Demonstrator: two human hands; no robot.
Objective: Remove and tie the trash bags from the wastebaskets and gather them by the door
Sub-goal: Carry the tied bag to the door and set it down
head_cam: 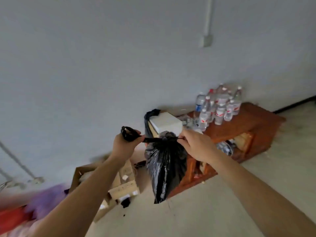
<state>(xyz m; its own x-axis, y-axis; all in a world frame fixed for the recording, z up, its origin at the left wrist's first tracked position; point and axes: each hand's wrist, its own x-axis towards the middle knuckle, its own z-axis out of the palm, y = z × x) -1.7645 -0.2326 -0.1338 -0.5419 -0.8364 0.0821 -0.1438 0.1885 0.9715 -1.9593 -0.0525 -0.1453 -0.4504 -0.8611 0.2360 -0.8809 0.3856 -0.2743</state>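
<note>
A filled black trash bag (165, 166) hangs in the air at the centre of the head view, its neck gathered at the top. My left hand (124, 147) grips one twisted handle strip, pulled out to the left with a loop sticking up above the fist. My right hand (195, 145) pinches the other strip right at the bag's neck. The two strips are stretched taut between my hands. Behind the bag stands a second black bag (150, 117) holding a white box (165, 124).
A low brown wooden table (248, 127) on the right carries several water bottles (218, 106). Open cardboard boxes (119, 182) lie on the floor at lower left, with purple and red items beyond. A grey wall fills the background.
</note>
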